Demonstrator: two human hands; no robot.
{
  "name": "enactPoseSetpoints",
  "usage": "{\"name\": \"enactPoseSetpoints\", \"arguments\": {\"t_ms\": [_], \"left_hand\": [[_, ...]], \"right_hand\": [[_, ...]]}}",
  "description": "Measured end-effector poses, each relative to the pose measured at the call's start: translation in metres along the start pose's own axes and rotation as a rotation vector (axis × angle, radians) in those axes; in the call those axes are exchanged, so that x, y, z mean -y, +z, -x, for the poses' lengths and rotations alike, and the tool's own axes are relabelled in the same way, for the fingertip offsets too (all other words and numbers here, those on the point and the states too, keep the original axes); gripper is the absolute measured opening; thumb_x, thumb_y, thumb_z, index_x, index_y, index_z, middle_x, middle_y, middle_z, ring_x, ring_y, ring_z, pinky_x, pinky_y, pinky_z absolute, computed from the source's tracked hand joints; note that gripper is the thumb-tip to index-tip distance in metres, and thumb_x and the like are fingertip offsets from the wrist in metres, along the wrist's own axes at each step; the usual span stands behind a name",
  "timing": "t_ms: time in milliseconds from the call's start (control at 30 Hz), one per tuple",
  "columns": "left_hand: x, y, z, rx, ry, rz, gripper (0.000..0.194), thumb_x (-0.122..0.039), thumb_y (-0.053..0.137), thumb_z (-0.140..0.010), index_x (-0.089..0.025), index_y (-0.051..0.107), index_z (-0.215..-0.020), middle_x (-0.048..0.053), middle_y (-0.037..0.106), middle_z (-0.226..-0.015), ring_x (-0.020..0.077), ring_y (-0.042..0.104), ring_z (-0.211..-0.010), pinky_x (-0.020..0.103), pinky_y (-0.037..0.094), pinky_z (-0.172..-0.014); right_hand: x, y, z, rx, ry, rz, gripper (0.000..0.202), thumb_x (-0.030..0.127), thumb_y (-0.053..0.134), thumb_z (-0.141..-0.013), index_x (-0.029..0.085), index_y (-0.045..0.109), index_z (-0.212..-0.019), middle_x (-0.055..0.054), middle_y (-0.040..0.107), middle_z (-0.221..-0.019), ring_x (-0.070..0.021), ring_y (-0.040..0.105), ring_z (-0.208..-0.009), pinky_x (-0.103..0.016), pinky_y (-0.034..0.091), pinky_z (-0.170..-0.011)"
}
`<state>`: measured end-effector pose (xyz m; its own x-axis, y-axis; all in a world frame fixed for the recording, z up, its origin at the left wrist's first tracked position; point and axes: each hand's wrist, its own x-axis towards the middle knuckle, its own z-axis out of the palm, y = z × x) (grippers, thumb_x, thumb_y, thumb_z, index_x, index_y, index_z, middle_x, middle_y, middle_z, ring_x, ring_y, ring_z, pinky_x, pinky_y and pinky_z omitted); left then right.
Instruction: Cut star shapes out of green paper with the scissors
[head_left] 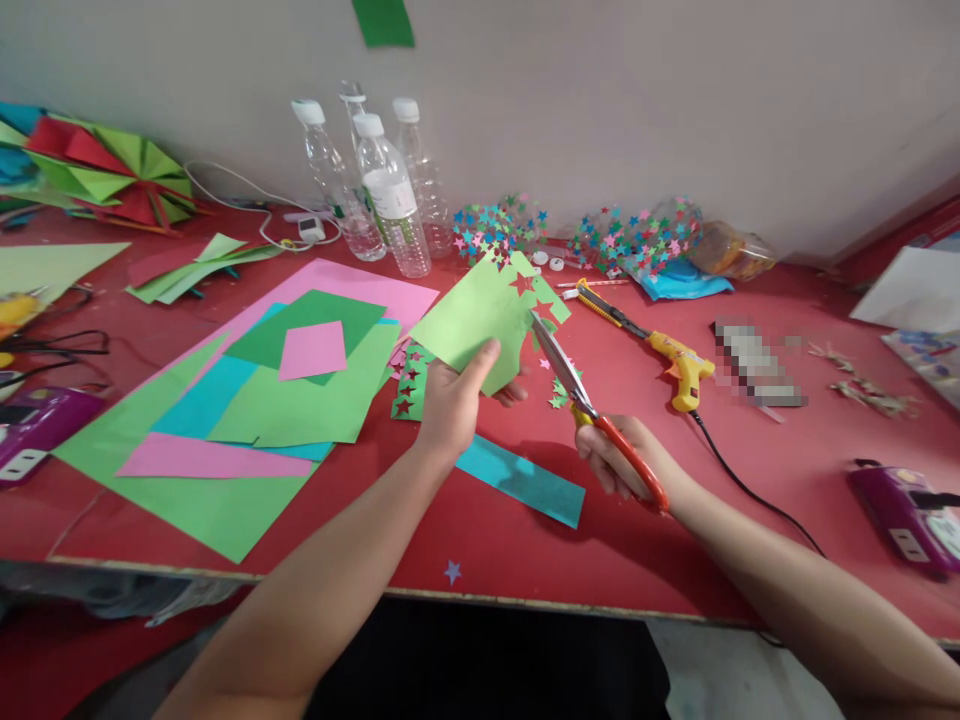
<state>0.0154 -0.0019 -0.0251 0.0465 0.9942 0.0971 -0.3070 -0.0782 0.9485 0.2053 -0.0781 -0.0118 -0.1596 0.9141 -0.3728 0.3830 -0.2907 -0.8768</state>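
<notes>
Along the back of the table stand the bottles, with stars to their right and the paper stack before them, off to the left. Midway along, the sheet is in the left hand, the scissors in the right hand beside it, and a strip lies before them. Farther right lies the glue gun, a cutter behind it.

Red counter, stacked green, pink and blue paper sheets at left, clear bottles standing at back, yellow glue gun, blue paper strip, small star near front edge
</notes>
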Motion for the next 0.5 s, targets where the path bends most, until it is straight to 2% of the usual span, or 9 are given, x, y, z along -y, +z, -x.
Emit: {"name": "enactPoseSetpoints", "arguments": {"t_ms": [67,167,300,500], "left_hand": [[-0.003,-0.001,-0.003,0.031,-0.019,0.054,0.029,-0.044,0.065,-0.079,-0.015,0.064,-0.078,0.002,0.067,-0.061,0.0102,0.056,-0.039,0.022,0.042,-0.035],[-0.009,-0.001,-0.007,0.046,-0.047,0.182,0.02,-0.033,0.07,-0.075,-0.016,0.061,-0.076,-0.001,0.065,-0.062,0.0045,0.048,-0.037,0.018,0.034,-0.033],[-0.012,-0.001,-0.01,0.006,-0.098,0.389,0.02,-0.018,0.076,-0.065,-0.017,0.06,-0.076,-0.003,0.064,-0.068,0.0024,0.05,-0.047,0.015,0.037,-0.04],[-0.015,0.0,-0.006,-0.002,-0.138,0.458,0.019,-0.03,0.074,-0.07,-0.018,0.064,-0.082,-0.001,0.067,-0.077,0.0065,0.059,-0.057,0.019,0.046,-0.049]], "right_hand": [[-0.001,0.0,-0.001,0.0,-0.002,0.007,0.044,0.062,0.051,-0.078,0.019,0.047,-0.065,0.006,0.045,-0.036,-0.0062,0.037,-0.028,-0.018,0.031,-0.032],[-0.002,0.0,-0.002,-0.011,0.003,0.02,0.044,0.062,0.049,-0.079,0.02,0.048,-0.065,0.006,0.046,-0.036,-0.0066,0.037,-0.027,-0.018,0.031,-0.031],[-0.002,0.001,-0.002,-0.022,0.005,0.016,0.043,0.059,0.047,-0.082,0.02,0.047,-0.064,0.005,0.047,-0.036,-0.0064,0.036,-0.027,-0.018,0.031,-0.032],[-0.002,0.01,0.001,-0.004,0.03,-0.028,0.045,0.061,0.048,-0.08,0.02,0.047,-0.064,0.006,0.046,-0.036,-0.0065,0.037,-0.029,-0.018,0.03,-0.033]]}}
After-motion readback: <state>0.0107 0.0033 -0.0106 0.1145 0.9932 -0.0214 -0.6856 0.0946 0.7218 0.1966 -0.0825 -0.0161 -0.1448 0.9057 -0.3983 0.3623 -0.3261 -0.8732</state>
